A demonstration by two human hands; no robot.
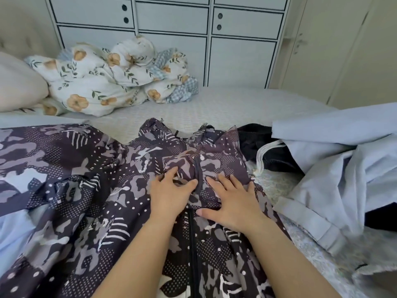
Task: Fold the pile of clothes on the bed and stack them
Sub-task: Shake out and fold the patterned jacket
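On the far left of the bed (214,104), a cream pillow (19,82) is seen, and a crumpled floral quilt (107,76) is piled just beside it. Behind them, pale cabinets (171,24) stand against the far wall. Across the near part of the bed, a dark patterned jacket (71,168) is spread out, with its zipper (192,244) running down the middle. The left hand (166,195) is laid flat on the jacket, left of the zipper, its fingers slightly spread. The right hand (232,201) is pressed on the cloth just right of the zipper, the fingers spread wide. Further right, a black garment (257,143) is partly covered by a light blue garment (335,160) lying in a loose heap.
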